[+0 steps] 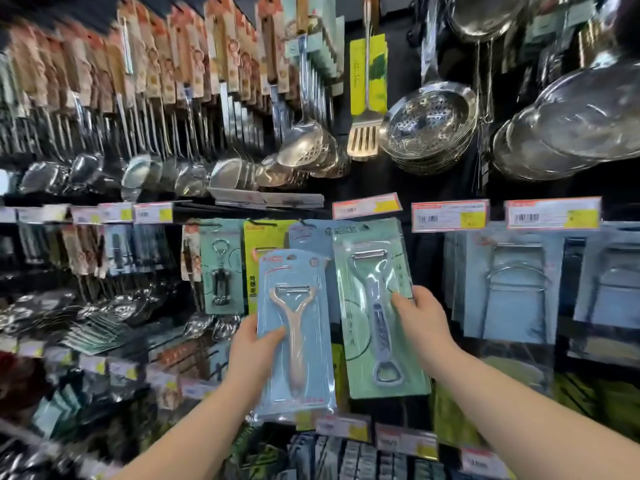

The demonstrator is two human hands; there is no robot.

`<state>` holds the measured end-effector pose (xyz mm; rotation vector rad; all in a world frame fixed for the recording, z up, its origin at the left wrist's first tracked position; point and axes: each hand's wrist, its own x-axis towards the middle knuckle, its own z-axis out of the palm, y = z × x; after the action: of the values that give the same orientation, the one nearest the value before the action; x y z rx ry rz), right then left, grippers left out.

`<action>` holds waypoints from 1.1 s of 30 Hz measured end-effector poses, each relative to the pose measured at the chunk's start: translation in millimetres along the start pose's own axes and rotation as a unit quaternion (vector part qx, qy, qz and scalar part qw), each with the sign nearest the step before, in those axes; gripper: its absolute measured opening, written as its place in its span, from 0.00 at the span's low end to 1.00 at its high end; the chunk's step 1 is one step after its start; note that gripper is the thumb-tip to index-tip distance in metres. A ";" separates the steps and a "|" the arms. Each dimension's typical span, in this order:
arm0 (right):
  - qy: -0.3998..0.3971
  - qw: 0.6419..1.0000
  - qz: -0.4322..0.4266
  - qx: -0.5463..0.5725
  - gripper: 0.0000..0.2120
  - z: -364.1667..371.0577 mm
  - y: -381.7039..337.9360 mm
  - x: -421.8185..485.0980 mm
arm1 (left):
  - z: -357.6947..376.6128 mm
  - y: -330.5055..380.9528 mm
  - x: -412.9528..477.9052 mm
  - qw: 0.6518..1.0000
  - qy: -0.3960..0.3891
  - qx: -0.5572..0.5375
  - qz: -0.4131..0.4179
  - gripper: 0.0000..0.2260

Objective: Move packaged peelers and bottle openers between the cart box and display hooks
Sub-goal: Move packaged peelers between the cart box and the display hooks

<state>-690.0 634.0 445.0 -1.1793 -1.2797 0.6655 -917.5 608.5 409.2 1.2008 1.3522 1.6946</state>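
Right of the corkscrew pack (221, 268), the left hand (252, 353) gripped a blue-carded beige peeler (295, 308); farther right, the right hand (425, 322) gripped a green-carded steel opener (380, 336).

- Bright, even light; shadows faint.
- Glare streaks on the steel strainers (429, 123), the peeler pack (294, 327) and the bottle opener pack (377, 306).
- Heavy blur along the left and top edges; centre sharper.
- Wide-angle bending at the corners.

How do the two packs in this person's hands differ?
The blue pack holds a beige peeler; the green pack a metal one with an opener end. The left hand holds the blue pack lower; the right hand holds the green pack higher. Both are upright blister cards.
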 end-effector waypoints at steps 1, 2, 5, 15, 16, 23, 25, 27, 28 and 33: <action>0.009 1.000 -0.003 0.002 0.10 2.0 -0.1 1.1 | 0.5 -0.7 7.3 1.000 -0.007 0.002 0.002 0.09; 0.016 1.000 -0.005 0.003 0.10 4.1 -0.6 2.1 | 0.8 -1.4 14.3 1.000 -0.014 0.003 0.005 0.10; 0.039 0.999 -0.003 -0.003 0.11 10.9 -1.5 5.3 | 0.7 -2.3 32.0 0.999 -0.034 0.006 0.008 0.10; 0.086 0.995 0.046 -0.023 0.06 34.8 7.5 34.0 | -7.6 -4.3 73.6 0.996 -0.091 -0.019 0.018 0.13; 0.091 0.994 0.053 -0.027 0.06 36.7 8.1 40.6 | -7.5 -3.1 76.1 0.995 -0.097 -0.028 0.018 0.13; 0.068 0.985 0.133 -0.088 0.19 43.9 20.0 81.3 | -1.2 -0.1 89.1 0.992 -0.103 -0.070 0.036 0.10; 0.080 0.974 0.145 -0.155 0.23 45.2 22.7 81.7 | -0.2 -0.7 88.7 0.990 -0.109 -0.080 0.042 0.11; 0.132 0.954 0.084 -0.254 0.26 48.0 22.1 75.6 | 0.7 -2.7 88.2 0.988 -0.116 -0.087 0.044 0.11; 0.142 0.952 0.022 -0.269 0.24 52.1 18.8 70.4 | 1.3 -3.9 88.6 0.988 -0.120 -0.086 0.044 0.11; -0.093 0.991 0.021 -0.090 0.13 96.5 -11.0 33.1 | 7.4 -4.2 97.1 0.986 -0.132 -0.089 0.050 0.09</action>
<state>-776.4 688.4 455.3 -1.3187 -1.4996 0.7161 -946.6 699.1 430.4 1.3521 0.9743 1.6192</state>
